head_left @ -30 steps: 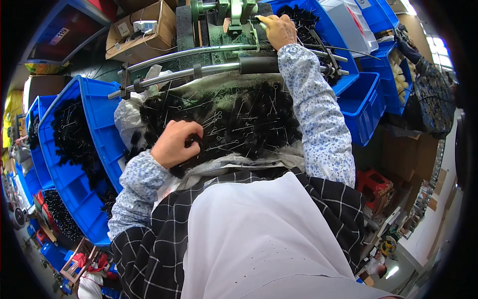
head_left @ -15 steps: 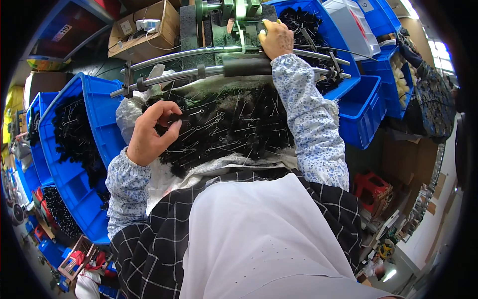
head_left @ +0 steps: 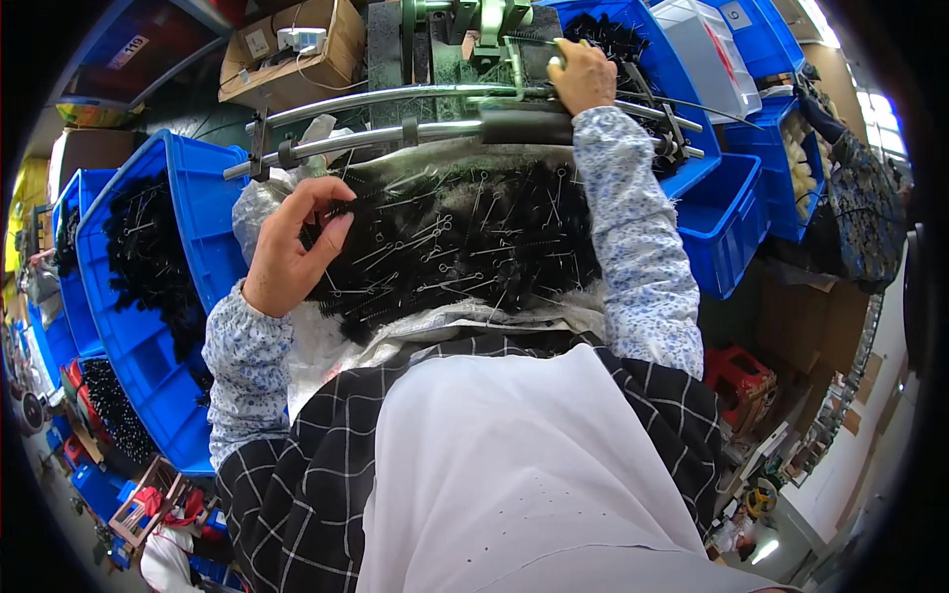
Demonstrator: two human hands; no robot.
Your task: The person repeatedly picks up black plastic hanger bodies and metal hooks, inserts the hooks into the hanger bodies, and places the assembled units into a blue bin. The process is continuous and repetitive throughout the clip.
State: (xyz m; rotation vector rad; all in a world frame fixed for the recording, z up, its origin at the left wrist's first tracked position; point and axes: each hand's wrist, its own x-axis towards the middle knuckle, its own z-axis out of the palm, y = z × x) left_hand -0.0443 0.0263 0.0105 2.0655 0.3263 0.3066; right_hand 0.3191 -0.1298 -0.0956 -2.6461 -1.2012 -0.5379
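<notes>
My left hand (head_left: 287, 252) hovers over the left side of a pile of small black-bristled wire brushes (head_left: 445, 237), many with looped wire ends. Its thumb and fingers are pinched on one black wire brush (head_left: 344, 207), mostly hidden by the fingertips. At the machine (head_left: 489, 49), beyond two chrome rails, my right hand (head_left: 587, 79) is closed at the fingertips on the end of a thin dark wire brush (head_left: 531, 41). That brush stretches leftward to the machine's middle. A bent metal rod (head_left: 516, 69) stands just left of the hand.
Blue bins (head_left: 148, 366) holding black brushes stand at left, with another blue bin (head_left: 682, 138) behind my right arm. The chrome rails (head_left: 386, 136) cross in front of the machine. A cardboard box (head_left: 292, 69) sits at back left, a red stool (head_left: 739, 381) at right.
My right hand has shifted slightly right, away from the machine's middle, and more of the thin brush shows there. My left hand has moved slightly left and up, still pinching its brush.
</notes>
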